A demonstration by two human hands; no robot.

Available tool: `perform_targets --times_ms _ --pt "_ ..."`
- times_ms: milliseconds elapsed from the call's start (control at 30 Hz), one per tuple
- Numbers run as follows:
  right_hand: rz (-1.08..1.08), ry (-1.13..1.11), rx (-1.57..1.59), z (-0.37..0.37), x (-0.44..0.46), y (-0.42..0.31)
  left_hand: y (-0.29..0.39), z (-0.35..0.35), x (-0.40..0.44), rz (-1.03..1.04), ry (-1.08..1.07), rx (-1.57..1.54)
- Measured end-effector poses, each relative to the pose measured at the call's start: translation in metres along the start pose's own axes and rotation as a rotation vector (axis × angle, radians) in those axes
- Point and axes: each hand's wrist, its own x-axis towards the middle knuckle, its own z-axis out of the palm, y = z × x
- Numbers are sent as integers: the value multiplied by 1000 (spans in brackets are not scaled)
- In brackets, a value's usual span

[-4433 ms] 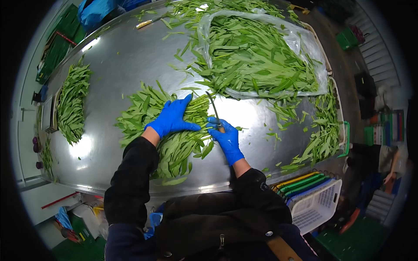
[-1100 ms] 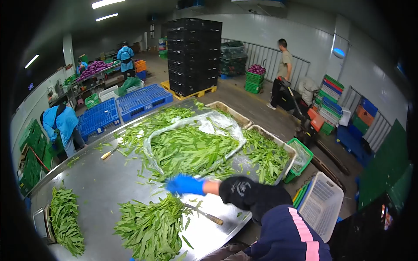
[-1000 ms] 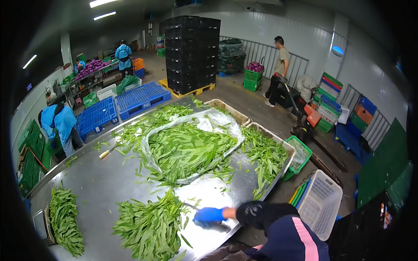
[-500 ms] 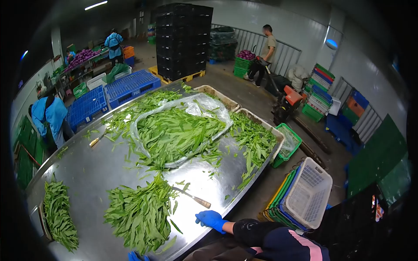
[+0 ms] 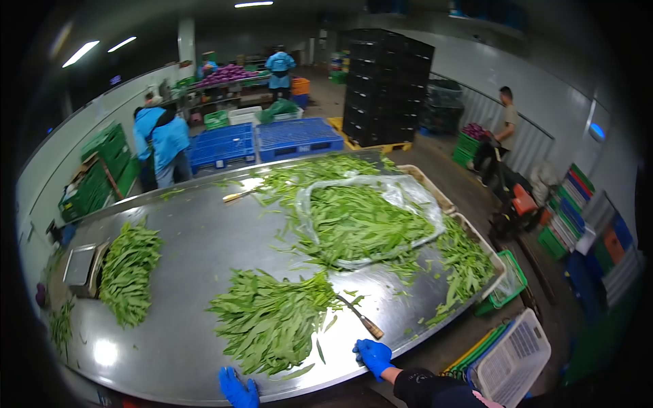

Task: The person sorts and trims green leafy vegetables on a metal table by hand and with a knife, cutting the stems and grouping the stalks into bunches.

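Beyond our metal surface (image 5: 183,279), we've got people in blue (image 5: 166,139), one near a purple heap (image 5: 228,75), and black crates (image 5: 384,92) towering on a yellow pallet (image 5: 403,146). Down at our near edge, the left hand (image 5: 238,389) has its grip apart, holding nothing we can see; the right hand (image 5: 373,357) sits just beside a sickle (image 5: 371,328), fingers bent, and we can't tell whether that grip is together. Above them lies the big bunch of leafy greens (image 5: 265,323), stems toward the blade. Handling it well, we'd support the leaves broadly, keep the stems level, squeeze softly and touch the sickle only by its wooden handle, curve away from our fingers.

Now, containers! A clear plastic bag (image 5: 428,202) is heaped with loose greens (image 5: 367,228); more lie along a white crate (image 5: 500,264), though whether inside, we can't tell. Beside that, a green crate (image 5: 520,269) carries clear film, and a white basket (image 5: 513,360) leans by coloured ones (image 5: 479,348). Far left, another bunch (image 5: 129,272) sits beside the scale (image 5: 81,264).
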Motion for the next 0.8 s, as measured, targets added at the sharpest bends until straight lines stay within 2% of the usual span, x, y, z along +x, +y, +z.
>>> perform_targets --times_ms 100,133,267,300,367,433,467,567,633,700,800 --pt "4 10 85 2 -1 3 7 -7 3 -33 4 -11" --pt "-6 28 -15 1 -4 0 6 -5 2 -14 28 17" --pt "-58 15 -54 0 6 16 10 -2 0 47 130 107" --pt "-135 38 -247 -2 4 17 11 -4 0 42 135 119" --pt "-371 123 -510 1 8 26 17 -11 0 -55 -27 68" --pt "-215 73 -520 0 14 38 14 -3 -1 -32 11 104" --pt "-298 113 -530 1 21 51 10 3 -2 -8 42 120" --pt "-223 48 -567 -6 -8 1 2 15 -2 9 86 89" --pt "-218 40 -558 -6 -3 10 3 16 -3 -1 58 87" --pt "-363 139 -704 -5 0 18 2 18 -8 -16 25 80" --pt "-366 140 -693 -3 2 22 -6 29 -7 -29 35 -56"
